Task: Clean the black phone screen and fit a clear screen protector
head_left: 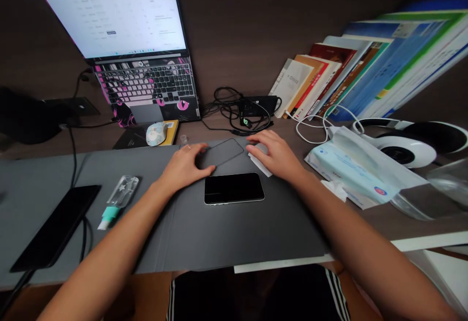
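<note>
A clear phone screen protector (225, 152) with a thin black border is between my two hands, above the phone. My left hand (186, 166) has thumb and index finger at the two corners of its left end, gripping it by the edges. My right hand (273, 151) is just off its right end, fingers apart and slightly curved. Beneath that palm is a pale object, partly hidden, and a white strip (260, 164) sticks out below it. Nearer to me lies a phone (234, 188), face up with a dark screen.
A laptop (146, 84) stands at the back left, with a mouse (156, 133) before it. On the left are a tablet (56, 228) and a clear bottle (122, 192). Cables (234, 111), books (321, 77), a tissue pack (351, 175) and headphones (405, 150) fill the back and right.
</note>
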Demonstrator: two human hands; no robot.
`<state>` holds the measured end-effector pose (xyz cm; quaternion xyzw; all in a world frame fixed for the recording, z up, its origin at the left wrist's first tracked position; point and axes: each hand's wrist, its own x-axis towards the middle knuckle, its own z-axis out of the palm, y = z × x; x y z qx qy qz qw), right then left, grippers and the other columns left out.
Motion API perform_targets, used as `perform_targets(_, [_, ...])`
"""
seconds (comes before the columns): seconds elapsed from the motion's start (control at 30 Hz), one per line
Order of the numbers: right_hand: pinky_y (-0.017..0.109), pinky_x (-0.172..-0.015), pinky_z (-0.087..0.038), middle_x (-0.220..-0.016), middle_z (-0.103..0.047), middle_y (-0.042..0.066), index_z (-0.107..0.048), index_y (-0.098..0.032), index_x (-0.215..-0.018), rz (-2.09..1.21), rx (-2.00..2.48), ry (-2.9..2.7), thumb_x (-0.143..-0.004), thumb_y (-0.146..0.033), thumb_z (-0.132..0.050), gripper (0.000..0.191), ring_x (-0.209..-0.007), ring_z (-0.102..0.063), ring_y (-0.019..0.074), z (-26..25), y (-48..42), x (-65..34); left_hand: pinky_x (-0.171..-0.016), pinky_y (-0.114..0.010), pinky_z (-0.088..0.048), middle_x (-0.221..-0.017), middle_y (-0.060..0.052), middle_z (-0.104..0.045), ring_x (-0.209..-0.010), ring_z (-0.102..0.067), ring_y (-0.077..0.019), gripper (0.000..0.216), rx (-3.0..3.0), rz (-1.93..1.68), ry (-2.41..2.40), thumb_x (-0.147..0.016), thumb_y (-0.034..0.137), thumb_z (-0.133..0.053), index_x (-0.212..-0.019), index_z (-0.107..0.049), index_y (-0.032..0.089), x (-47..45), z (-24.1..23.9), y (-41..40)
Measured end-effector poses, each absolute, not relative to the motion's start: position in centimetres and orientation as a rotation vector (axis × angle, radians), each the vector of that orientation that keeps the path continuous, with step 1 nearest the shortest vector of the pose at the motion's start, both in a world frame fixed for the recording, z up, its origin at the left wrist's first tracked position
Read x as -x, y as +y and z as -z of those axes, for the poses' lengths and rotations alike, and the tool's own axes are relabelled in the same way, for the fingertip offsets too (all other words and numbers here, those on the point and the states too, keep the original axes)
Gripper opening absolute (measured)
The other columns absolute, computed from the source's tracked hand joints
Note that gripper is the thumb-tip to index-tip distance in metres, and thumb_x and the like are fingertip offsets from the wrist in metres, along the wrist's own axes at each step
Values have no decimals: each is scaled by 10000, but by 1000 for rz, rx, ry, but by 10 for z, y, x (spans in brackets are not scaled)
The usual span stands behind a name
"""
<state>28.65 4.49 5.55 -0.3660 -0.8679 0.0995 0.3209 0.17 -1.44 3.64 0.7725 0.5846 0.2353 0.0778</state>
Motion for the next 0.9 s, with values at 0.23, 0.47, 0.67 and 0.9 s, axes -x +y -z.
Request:
perform_targets(0.23, [434, -930, -517, -1123, -724, 121, -675, -178, -1193, -565, 998, -2224, -986, -452, -540, 369, -1057, -656, 271, -56, 32, -278, -815, -371, -564, -970, -82, -734, -826, -678, -191, 514, -1479, -1193, 1381, -745, 518, -767, -1083, -605, 165, 3, -34, -8])
perform_targets(0.47, [527, -1055, -502, -1474, -563, 162, -294, -253, -1589, -1139, 754, -2118, -939, -635, -573, 804, -1286, -600, 287, -38, 17, -263, -849, -349, -553, -1056, -84, -707, -922, -667, -198, 539, -1744, -1245, 1174, -751, 392, -819, -1188, -575, 193, -21, -35, -28])
perform_targets(0.67, [543, -1145, -423, -1531, -509, 129, -359, -294, -1546, -1302, 612, -2033, -890, -562, -695, 784, -1398, -502, 270, -38, 12, -259, -955, -409, -536, -1154, -80, -674, -1027, -661, -221, 640, -2072, -1195, 1205, -748, 331, -816, -1295, -499, 229, -34, -40, -44])
perform_targets(0.9, [496, -1106, -456, -1409, -597, 110, -459, -272, -1457, -940, 571, -2197, -811, -482, -809, 764, -1291, -577, 288, -59, 6, -271, -1038, -511, -450, -1273, -122, -625, -1203, -596, -312, 875, -2198, -1013, 1265, -754, 611, -786, -1422, -355, 248, -26, -35, -41])
